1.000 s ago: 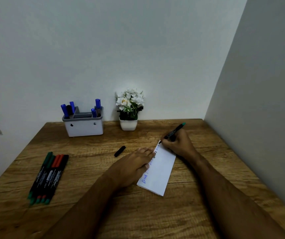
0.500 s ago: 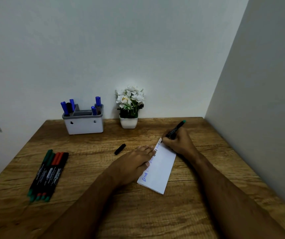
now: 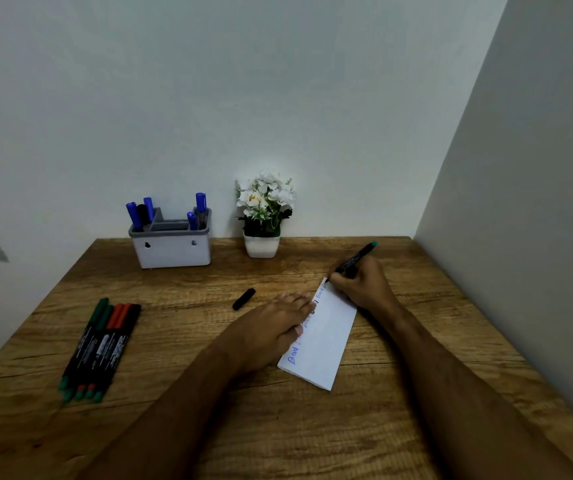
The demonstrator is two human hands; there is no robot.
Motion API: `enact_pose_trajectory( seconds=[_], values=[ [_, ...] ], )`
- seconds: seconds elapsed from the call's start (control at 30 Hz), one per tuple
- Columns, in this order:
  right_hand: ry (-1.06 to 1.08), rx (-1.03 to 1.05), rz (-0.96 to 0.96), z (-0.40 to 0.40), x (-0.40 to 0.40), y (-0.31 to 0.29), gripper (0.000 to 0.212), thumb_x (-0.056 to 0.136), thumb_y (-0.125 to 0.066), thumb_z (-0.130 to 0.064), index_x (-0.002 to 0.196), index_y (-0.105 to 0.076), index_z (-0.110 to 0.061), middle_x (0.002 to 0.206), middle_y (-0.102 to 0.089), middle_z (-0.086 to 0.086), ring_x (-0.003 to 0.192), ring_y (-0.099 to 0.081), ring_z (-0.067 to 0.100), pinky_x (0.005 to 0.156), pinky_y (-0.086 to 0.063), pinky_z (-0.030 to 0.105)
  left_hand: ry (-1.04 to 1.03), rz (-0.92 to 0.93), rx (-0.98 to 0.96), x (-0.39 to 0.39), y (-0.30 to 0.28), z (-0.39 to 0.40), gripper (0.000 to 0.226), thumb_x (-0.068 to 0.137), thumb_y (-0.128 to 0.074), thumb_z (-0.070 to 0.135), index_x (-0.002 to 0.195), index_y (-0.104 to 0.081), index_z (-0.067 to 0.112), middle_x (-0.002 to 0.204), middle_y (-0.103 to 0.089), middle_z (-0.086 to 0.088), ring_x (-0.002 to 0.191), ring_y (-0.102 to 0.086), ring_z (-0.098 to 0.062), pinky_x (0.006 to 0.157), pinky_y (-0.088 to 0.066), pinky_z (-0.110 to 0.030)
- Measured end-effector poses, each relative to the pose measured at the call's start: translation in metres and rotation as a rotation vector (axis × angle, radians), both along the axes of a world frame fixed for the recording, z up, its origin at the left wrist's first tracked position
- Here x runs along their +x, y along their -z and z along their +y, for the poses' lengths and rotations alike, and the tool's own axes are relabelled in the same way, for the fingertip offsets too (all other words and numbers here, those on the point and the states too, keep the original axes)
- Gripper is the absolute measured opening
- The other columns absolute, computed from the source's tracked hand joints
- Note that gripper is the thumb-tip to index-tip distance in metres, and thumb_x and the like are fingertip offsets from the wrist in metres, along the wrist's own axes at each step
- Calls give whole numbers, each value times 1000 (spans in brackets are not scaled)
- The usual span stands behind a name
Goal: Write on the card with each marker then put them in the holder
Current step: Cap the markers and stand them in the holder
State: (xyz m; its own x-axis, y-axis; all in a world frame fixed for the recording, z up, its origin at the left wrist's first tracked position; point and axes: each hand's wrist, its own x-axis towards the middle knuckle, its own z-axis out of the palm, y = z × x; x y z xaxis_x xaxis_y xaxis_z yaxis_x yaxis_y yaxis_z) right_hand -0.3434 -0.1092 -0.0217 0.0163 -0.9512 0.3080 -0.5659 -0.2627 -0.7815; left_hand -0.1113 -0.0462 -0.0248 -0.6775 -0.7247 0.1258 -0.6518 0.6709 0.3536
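Unmoved holder (image 3: 171,249), blue markers (image 3: 139,214) inside

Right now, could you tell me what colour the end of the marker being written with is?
Green-teal, on the marker; the head view shows it.

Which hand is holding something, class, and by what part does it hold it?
The right hand grips a marker low on its barrel, near the tip. The left hand holds nothing; it presses flat on the card.

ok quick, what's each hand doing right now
Left hand: open, fingers flat, pressing the card down.
Right hand: fingers grip the green-ended marker, tip on the card's far corner.
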Motion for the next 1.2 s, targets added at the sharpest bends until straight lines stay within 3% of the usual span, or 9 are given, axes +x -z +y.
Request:
enact_pose_trajectory(
  seconds=[0.1,0.37,0.6,0.8,0.97,1.1,1.2],
  values=[
    [15,-5,2,-1,0,1,8,86,-72,-4,81,-77,-7,73,-76,1,59,-67,3,54,-53,24,0,2,-8,0,3,-2,51,106,-35,26,156,-24,22,163,-11,9,140,3,9,99,15,3],
    [45,-11,-23,-1,-1,1,10,87,-71,-3,79,-75,-6,72,-75,5,59,-68,10,55,-55,34,-2,15,-10,1,9,-6,51,106,-35,26,156,-25,22,164,-14,7,149,-5,-1,113,5,-10],
    [44,-13,17,-2,-1,2,10,86,-71,-5,80,-77,-10,75,-76,0,68,-72,13,59,-57,33,0,22,-27,1,10,-6,51,106,-35,25,156,-24,21,164,-13,7,147,-5,1,103,13,1],
    [68,5,4,-2,0,1,9,85,-72,-8,79,-77,-11,74,-76,0,65,-72,12,57,-55,32,0,26,-33,0,13,-8,51,106,-35,25,156,-24,22,164,-13,8,145,-3,4,102,14,2],
    [54,0,-11,0,0,0,11,86,-72,-4,79,-76,-11,71,-75,0,61,-70,10,57,-57,36,0,30,-31,1,15,-10,51,106,-35,26,156,-25,22,164,-14,7,150,-6,-2,115,3,-13],
    [82,-9,-69,2,1,-1,9,86,-72,-3,78,-74,-3,69,-75,9,58,-68,15,53,-54,37,-3,56,-33,2,17,-11,51,106,-36,26,155,-27,22,163,-14,9,146,-4,4,109,9,-4],
    [91,-16,-104,2,1,-2,10,85,-71,-1,75,-71,0,70,-74,14,55,-65,16,52,-51,37,-18,79,-23,2,17,-12,50,104,-40,27,154,-32,22,162,-20,8,148,-11,0,117,-1,-12]
  ],
)
